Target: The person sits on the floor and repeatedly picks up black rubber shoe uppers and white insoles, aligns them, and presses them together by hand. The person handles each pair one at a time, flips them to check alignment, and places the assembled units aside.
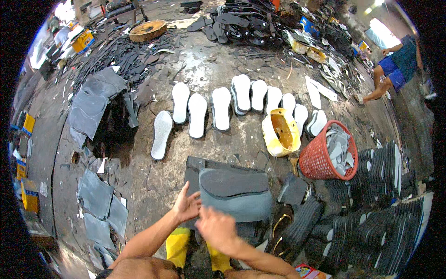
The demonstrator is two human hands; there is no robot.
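My left hand (188, 204) is open with its fingers spread, at the left edge of a grey sheet (237, 209). On that sheet lies a dark sole-shaped piece (232, 182). Just below and to the right of the left hand is my right hand (217, 229), over the sheet's lower left corner. Its fingers look curled but are smeared by motion, so whether it holds anything cannot be made out. Darker sheets (191, 173) show beneath the grey one. Beyond them, several white-topped shoe soles (197, 116) form an arc on the floor.
A yellowed tub (272, 146) of amber liquid stands beside a brush (294, 162) and a red basket (316, 160) of grey scraps. Stacked soles (371, 228) fill the right. Grey sheets (95, 193) lie left. A person (395, 69) is at the far right.
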